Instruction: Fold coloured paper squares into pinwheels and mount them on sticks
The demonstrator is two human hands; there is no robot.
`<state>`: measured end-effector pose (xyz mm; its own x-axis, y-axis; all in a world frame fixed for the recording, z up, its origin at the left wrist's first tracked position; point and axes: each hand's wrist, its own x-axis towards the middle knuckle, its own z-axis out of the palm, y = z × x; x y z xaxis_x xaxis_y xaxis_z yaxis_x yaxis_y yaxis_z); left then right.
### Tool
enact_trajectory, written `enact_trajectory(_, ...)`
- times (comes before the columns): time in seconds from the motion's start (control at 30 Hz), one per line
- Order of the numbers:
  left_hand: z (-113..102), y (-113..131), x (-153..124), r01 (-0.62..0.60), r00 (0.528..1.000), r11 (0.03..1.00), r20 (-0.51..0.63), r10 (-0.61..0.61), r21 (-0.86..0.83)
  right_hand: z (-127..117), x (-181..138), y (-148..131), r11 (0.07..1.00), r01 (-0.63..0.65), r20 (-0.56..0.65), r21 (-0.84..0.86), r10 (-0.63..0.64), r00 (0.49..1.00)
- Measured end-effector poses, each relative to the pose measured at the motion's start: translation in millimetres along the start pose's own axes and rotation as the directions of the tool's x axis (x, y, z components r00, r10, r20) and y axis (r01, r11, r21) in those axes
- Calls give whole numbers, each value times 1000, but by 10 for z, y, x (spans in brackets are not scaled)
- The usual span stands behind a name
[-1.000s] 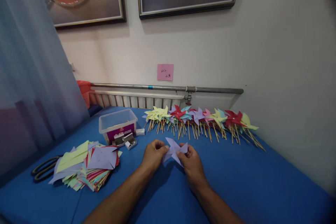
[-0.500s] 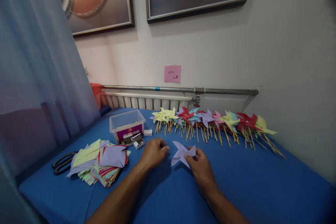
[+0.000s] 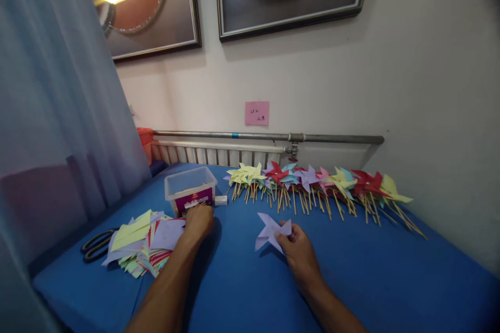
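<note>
My right hand [image 3: 296, 251] pinches a folded lilac paper pinwheel head [image 3: 270, 230] just above the blue table [image 3: 371, 270]. My left hand [image 3: 198, 221] has reached left to the small metal boxes in front of the clear plastic tub [image 3: 190, 187]; its fingers curl down over them and hide them, so I cannot see what they hold. A stack of coloured cut paper squares [image 3: 146, 242] lies left of that hand.
A long row of finished paper pinwheels on wooden sticks [image 3: 320, 184] lies along the far edge by the wall. Black scissors [image 3: 96, 244] rest at the far left. A small white box [image 3: 221, 200] sits beside the tub. A curtain hangs on the left.
My left hand let go of the lilac pinwheel and moved left to the small boxes by the tub. My right hand keeps holding the pinwheel.
</note>
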<state>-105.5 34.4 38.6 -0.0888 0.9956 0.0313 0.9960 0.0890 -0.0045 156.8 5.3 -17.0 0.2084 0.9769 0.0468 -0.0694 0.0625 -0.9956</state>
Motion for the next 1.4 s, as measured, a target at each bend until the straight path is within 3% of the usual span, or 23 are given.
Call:
enact_trajectory(0.17, 21, -23, 7, -144, 988, 986, 41, 148, -77, -6, 2, 29, 1000, 15, -11, -12, -15, 1000)
enact_trajectory(0.37, -30, -88, 15, -64, 997, 998, 44, 65, -30, 7, -7, 35, 1000, 11, 3, 10, -11, 1000)
enact_trajectory(1.2, 16, -56, 43, -61, 994, 998, 89, 59, 24, 7, -5, 45, 1000, 19, 10, -4, -19, 1000)
enact_trajectory(1.4, -31, -45, 11, -33, 998, 999, -50, 33, -8, 14, -22, 23, 1000, 4, 5, 18, -4, 1000)
